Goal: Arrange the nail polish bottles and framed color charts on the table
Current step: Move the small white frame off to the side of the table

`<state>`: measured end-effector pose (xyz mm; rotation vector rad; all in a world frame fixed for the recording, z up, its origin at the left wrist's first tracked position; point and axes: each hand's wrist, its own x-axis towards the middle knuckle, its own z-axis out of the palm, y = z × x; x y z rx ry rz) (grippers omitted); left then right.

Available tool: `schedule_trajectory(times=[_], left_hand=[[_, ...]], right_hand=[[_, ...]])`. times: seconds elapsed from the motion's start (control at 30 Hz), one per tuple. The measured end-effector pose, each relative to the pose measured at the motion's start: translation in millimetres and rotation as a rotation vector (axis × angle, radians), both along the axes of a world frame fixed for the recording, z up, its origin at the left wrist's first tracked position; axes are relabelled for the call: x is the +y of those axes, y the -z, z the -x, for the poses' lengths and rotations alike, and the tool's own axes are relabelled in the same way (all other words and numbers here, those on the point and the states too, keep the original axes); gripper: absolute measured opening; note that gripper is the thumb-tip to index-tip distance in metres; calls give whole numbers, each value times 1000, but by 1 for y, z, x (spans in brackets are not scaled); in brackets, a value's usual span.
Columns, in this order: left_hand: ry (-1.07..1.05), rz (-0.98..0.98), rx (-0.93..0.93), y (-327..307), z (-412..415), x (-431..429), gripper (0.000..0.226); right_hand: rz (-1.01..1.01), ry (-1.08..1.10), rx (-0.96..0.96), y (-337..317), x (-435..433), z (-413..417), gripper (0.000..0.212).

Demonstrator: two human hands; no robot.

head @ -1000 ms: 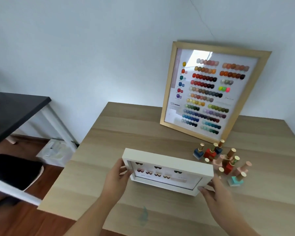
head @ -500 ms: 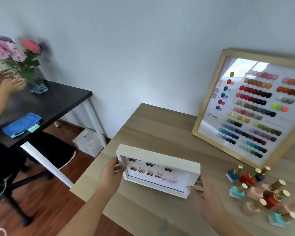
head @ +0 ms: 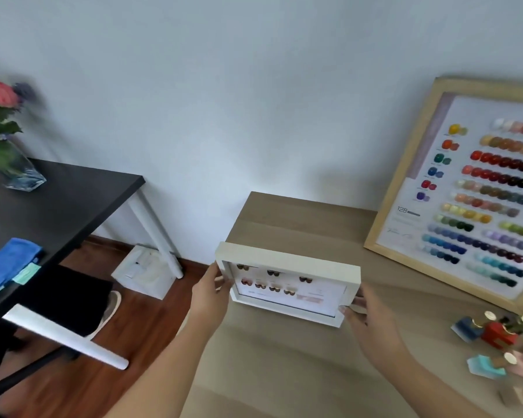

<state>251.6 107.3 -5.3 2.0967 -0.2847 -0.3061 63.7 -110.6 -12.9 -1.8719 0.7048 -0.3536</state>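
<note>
A small white framed color chart (head: 287,282) stands tilted near the left edge of the wooden table (head: 299,218). My left hand (head: 210,294) grips its left side and my right hand (head: 370,324) grips its lower right corner. A large wood-framed color chart (head: 477,194) leans against the wall at the right. Several nail polish bottles (head: 495,336) with gold caps cluster at the table's right, partly cut off by the picture's edge.
A black side table (head: 61,200) stands to the left with a vase of flowers (head: 3,140) and a blue cloth (head: 6,267). A white box (head: 145,271) sits on the wooden floor between the tables. The wall is close behind.
Both hands have carried the white frame leftward and farther back on the table, toward its left edge. The view has swung left, so the bottles now sit at the right border.
</note>
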Motion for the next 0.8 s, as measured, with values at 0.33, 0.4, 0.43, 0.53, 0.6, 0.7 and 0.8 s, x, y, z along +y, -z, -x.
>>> schedule_trajectory(times=[0.33, 0.4, 0.43, 0.53, 0.6, 0.7, 0.8], left_hand=[[-17, 32, 2, 16, -5, -1, 36], [-15, 44, 5, 18, -3, -1, 36], [-16, 55, 12, 18, -1, -1, 37], [-38, 85, 42, 20, 5, 2, 45], [-80, 92, 57, 24, 14, 7, 50], [-164, 93, 79, 31, 42, 14, 46], [-192, 45, 64, 38, 86, 14, 39]], right_hand=[[4, -9, 19, 4, -2, -5, 51], [11, -23, 15, 3, -3, -4, 52], [9, -29, 14, 2, -3, -3, 53], [6, -31, 26, 0, -4, 2, 53], [28, -13, 35, 0, -5, 11, 55], [30, 2, 27, 0, -6, 36, 54], [3, 2, 34, -4, -13, 80, 48]])
